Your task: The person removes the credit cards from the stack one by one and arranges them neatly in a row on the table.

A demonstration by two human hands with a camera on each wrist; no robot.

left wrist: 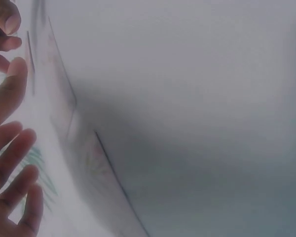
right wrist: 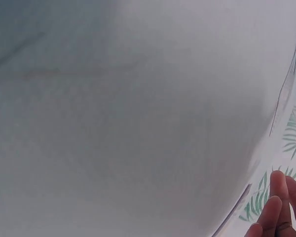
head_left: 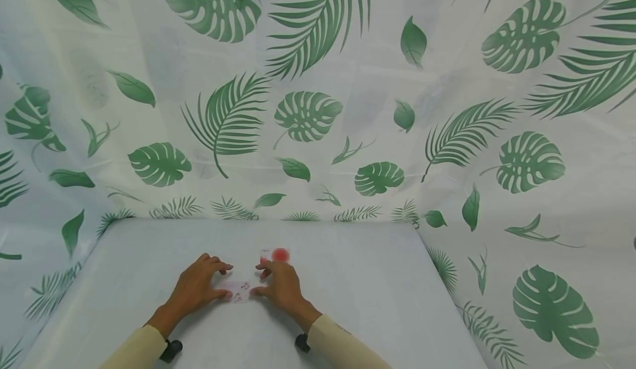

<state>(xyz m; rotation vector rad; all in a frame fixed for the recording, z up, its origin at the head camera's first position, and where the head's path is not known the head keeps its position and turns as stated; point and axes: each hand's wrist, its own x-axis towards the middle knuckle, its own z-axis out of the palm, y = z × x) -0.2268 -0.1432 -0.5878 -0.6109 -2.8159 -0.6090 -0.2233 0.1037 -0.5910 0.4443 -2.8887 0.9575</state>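
Note:
A small pale card (head_left: 240, 292) with a pinkish-purple print lies flat on the white tabletop between the two hands. The left hand (head_left: 199, 281) is on its left, the thumb tip at the card's left edge and the other fingers bent loosely beyond it. On the opposite side, the right hand (head_left: 282, 287) has its thumb close to the card's right edge; contact cannot be told. Just past the right hand's fingertips lies a second card (head_left: 280, 254) with a big red circle, partly covered by that hand. In the left wrist view, loosely spread fingers (left wrist: 27, 180) hold nothing.
The white tabletop (head_left: 358, 291) stretches around the cards. Behind and at both sides hangs a white sheet (head_left: 348, 192) printed with green leaves, meeting the table's edges. Dark wrist straps (head_left: 171, 351) show below light sleeves (head_left: 136, 348).

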